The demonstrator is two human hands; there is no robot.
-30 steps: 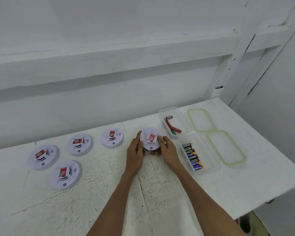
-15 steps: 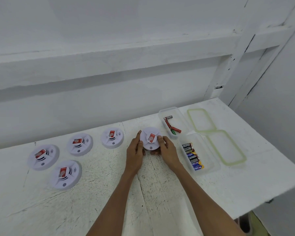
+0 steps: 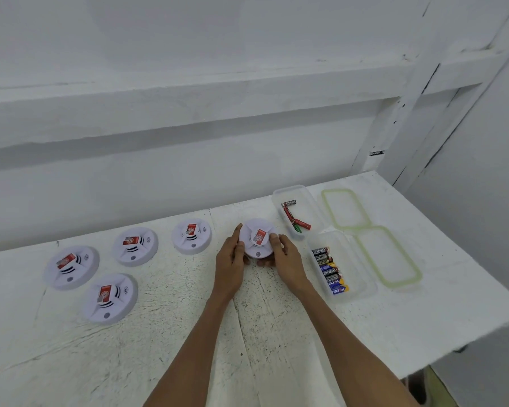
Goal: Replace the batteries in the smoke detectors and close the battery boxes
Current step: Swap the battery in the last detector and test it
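Five units lay face up on the table (image 3: 276, 342): the held detector (image 3: 257, 237) at centre, a neighbouring detector (image 3: 192, 235) to its left, then a rear detector (image 3: 135, 245), an outer detector (image 3: 71, 267) and a front detector (image 3: 110, 298) well apart from the hands.

The left grip (image 3: 231, 259) clasped the left rim of the held detector, thumb raised along the edge. The right grip (image 3: 285, 259) clasped the right rim, thumb on top and fingers curled beneath the near edge. Both grips were closed round this one unit. Whether its base rested on the table or sat just above it could not be told.

Orientation: the body was round and had no long axis. The red label faced upward, its long side running from near-left to far-right. The small indicator dot on the rim pointed toward the person. The battery box was not visible and was presumably on the underside.

Procedure, as judged: turn the unit over by the rim with both grips opposed, keeping pressure even so that it does not slip. The fresh-battery box (image 3: 362, 289) stood just to the right, and the box of loose cells (image 3: 288, 189) behind it.
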